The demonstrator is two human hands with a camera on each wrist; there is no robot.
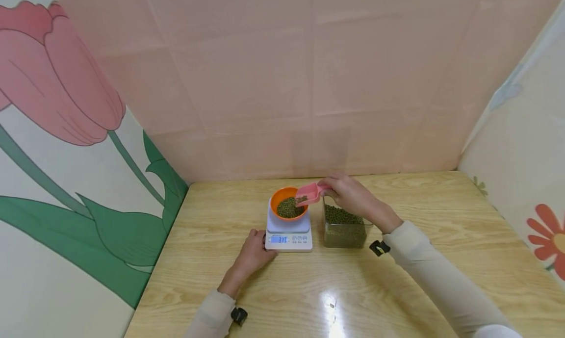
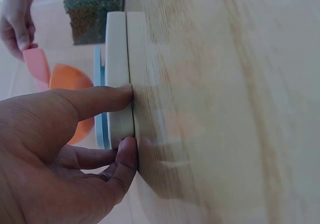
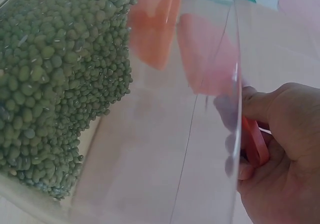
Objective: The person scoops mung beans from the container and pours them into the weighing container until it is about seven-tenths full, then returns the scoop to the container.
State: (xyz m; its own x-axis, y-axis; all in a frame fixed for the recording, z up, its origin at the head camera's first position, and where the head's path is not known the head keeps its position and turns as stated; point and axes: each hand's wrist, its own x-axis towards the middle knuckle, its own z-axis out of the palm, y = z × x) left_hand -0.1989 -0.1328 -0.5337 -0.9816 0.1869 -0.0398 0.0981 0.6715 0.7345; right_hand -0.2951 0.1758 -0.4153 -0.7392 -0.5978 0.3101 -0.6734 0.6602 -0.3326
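A white kitchen scale stands on the table with its display lit, the digits looking like 317. On its platform sits an orange bowl partly filled with mung beans. My left hand grips the scale's front left corner, thumb on the front edge and fingers on the side. Over the bowl's right rim, a pink scoop tilts toward the bowl with a few beans at its lip. Its handle is held in my right hand.
Right of the scale stands a clear box of mung beans, under my right hand. The wooden table meets a pink-covered wall at the back. Flower-painted walls rise on the left and right.
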